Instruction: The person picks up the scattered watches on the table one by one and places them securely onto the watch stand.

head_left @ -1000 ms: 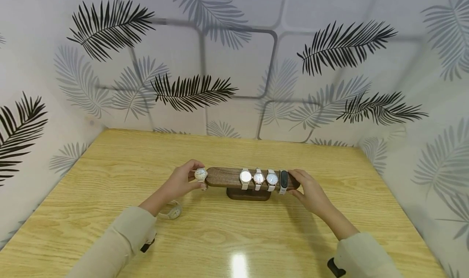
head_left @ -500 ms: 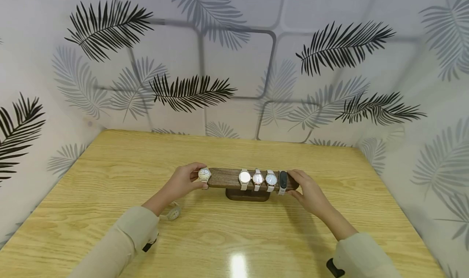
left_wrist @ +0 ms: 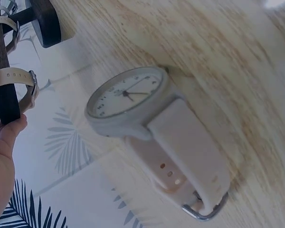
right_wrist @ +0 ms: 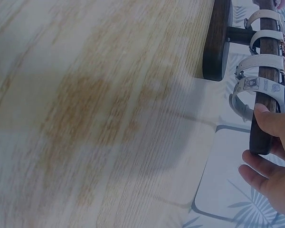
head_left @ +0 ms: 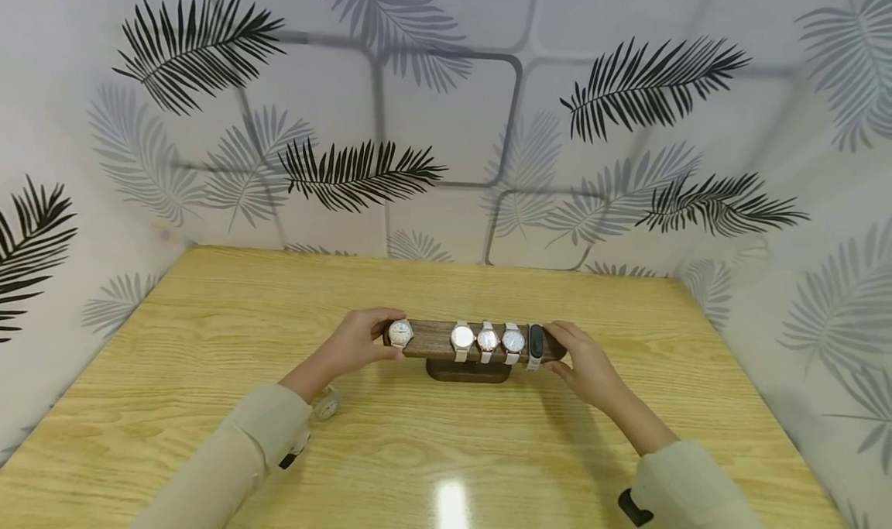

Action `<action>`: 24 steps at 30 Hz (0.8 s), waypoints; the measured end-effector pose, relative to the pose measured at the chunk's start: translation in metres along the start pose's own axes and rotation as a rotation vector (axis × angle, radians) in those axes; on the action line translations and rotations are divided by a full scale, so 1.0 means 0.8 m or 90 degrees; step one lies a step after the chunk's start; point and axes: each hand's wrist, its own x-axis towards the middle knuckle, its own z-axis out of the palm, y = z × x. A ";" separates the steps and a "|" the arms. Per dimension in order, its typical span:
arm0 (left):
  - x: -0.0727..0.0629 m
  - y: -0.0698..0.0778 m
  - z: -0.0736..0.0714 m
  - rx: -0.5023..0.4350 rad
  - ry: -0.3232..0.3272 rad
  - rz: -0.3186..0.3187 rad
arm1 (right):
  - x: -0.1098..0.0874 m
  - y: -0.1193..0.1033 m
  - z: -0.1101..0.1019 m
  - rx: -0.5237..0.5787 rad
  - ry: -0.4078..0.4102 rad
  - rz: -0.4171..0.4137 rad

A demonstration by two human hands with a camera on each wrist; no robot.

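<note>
A dark wooden watch stand carries several wristwatches with pale straps on its horizontal bar. My left hand pinches a white-strapped watch at the bar's left end, thumb below and fingers above. The left wrist view shows that watch's buckled strap looped around the bar. At the other end, my right hand grips the bar's tip, beside a fitness band with a black face. In the right wrist view, the thumb presses on the bar near the band.
Another pale watch lies on the wooden table by the left wrist, its strap buckled in a loop. The stand's base rests mid-table. A wall with leaf-patterned covering rises behind the table.
My left hand has moved right with the watch, bringing it from just beside the bar's left end onto the bar. The right hand keeps its grip on the other end.
</note>
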 end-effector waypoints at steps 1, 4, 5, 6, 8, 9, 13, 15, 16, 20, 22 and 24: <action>0.001 0.000 0.000 0.007 -0.002 0.002 | 0.000 0.000 0.000 0.000 0.001 0.000; 0.002 0.000 0.001 0.029 -0.009 0.011 | 0.000 -0.001 0.000 0.006 0.001 0.003; 0.002 0.000 0.001 0.042 -0.010 0.015 | 0.000 -0.001 0.000 0.008 0.002 0.005; 0.002 0.000 0.001 0.052 -0.010 0.016 | 0.000 -0.001 -0.001 0.009 0.003 0.007; 0.001 0.001 0.001 0.072 -0.010 0.019 | 0.000 -0.002 -0.001 0.014 0.004 0.013; 0.000 0.001 0.001 0.083 -0.012 0.020 | 0.000 -0.002 -0.002 0.016 0.005 0.015; -0.002 0.002 0.000 0.126 -0.014 0.013 | 0.000 -0.003 -0.002 0.026 0.003 0.020; -0.004 0.002 -0.001 0.143 -0.014 0.008 | -0.001 -0.003 -0.001 0.029 0.000 0.023; -0.004 0.001 -0.001 0.147 -0.013 0.006 | -0.001 -0.003 -0.001 0.031 -0.001 0.025; -0.005 -0.001 -0.001 0.159 -0.011 0.009 | -0.002 -0.002 -0.001 0.033 -0.004 0.030; -0.005 -0.002 -0.001 0.163 -0.009 0.014 | -0.002 -0.002 -0.001 0.034 -0.005 0.032; -0.004 -0.002 0.000 0.167 -0.004 0.020 | -0.002 -0.002 -0.002 0.035 -0.008 0.032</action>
